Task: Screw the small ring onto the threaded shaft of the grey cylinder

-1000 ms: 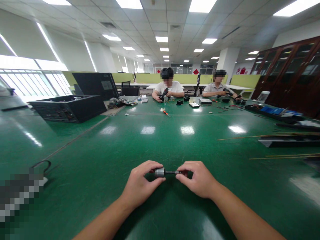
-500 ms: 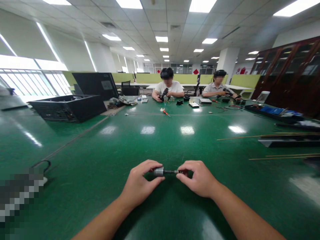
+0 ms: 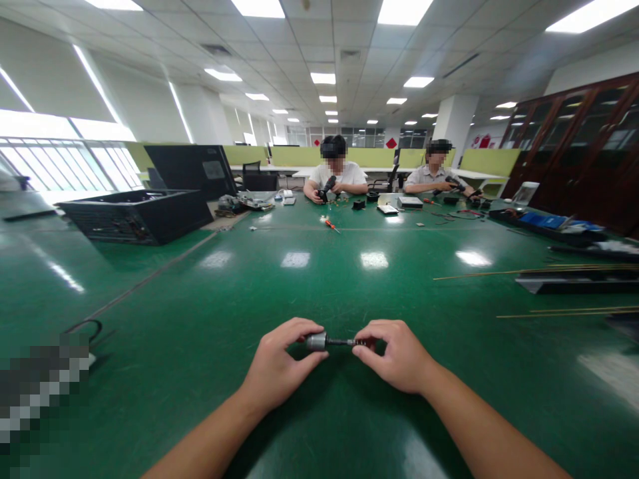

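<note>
Low in the head view, a small metal part lies level between my hands: a grey cylinder at its left end and a thin dark shaft running right. My left hand pinches the cylinder between thumb and fingers. The shaft's right end, which looks ribbed, is pinched by my right hand. Both hands are just over the green table, with the part joining them.
An open black case stands at the left. An orange screwdriver lies mid-table. Thin rods and a dark metal channel lie at the right. Two people sit across the table, holding dark tools.
</note>
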`<act>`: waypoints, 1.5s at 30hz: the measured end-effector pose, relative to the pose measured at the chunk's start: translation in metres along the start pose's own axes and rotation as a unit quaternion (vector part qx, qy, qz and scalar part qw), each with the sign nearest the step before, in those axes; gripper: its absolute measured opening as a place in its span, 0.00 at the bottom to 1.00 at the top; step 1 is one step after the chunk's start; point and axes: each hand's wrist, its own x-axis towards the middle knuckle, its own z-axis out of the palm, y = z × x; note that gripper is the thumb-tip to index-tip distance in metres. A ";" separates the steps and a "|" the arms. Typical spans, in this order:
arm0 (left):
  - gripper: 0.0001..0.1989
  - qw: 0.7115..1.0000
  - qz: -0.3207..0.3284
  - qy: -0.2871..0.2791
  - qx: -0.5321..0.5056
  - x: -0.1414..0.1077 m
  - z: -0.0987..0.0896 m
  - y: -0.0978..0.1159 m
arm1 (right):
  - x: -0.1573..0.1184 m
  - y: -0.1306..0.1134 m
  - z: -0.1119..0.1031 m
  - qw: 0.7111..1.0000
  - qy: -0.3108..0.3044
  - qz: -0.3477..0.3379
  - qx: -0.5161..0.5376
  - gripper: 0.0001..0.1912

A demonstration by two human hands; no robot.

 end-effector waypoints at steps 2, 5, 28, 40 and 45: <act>0.12 1.000 -0.001 0.000 0.000 0.000 0.000 0.000 | 0.000 0.000 -0.001 1.000 -0.001 0.001 0.001 0.04; 0.12 1.000 -0.004 -0.001 0.002 0.000 0.000 0.000 | 0.000 -0.001 -0.001 1.000 -0.001 0.004 0.000 0.04; 0.13 1.000 -0.010 0.002 -0.003 0.000 0.000 -0.004 | 0.000 0.000 -0.002 1.000 0.005 0.014 0.010 0.04; 0.13 0.997 -0.071 0.040 0.013 0.002 -0.003 -0.010 | 0.000 0.009 -0.004 0.997 0.005 0.035 0.063 0.18; 0.30 0.954 -0.233 0.093 -0.167 0.009 -0.006 -0.011 | -0.001 0.015 -0.003 0.995 0.004 0.049 0.088 0.26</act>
